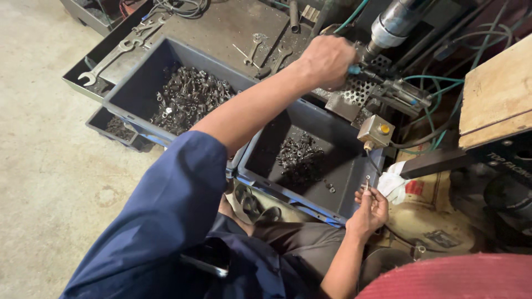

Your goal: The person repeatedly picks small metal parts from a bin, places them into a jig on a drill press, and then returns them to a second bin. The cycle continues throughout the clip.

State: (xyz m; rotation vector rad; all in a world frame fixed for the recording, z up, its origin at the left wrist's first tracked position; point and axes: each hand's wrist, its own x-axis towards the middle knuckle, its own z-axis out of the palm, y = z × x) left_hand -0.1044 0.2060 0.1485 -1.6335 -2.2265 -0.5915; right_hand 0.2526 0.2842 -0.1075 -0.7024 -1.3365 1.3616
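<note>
My left hand (327, 60) reaches forward on a bare forearm with a blue sleeve. It is closed around a small blue-tipped lever (354, 70) on a machine with a perforated metal plate (354, 94) and a grey cylinder (394, 23) above it. My right hand (368, 210) is low at the right. It pinches a small, thin metal part (367, 181) between its fingertips, just off the near right corner of a grey crate (338, 166). That crate holds a small heap of dark metal parts (299, 155).
A second grey crate (138, 88) on the left holds a large pile of metal parts (188, 97). Wrenches (111, 58) lie on the dark metal table behind. A small box with a yellow button (376, 131), green hoses, a white cloth (393, 182) and a wooden board (496, 91) are at the right.
</note>
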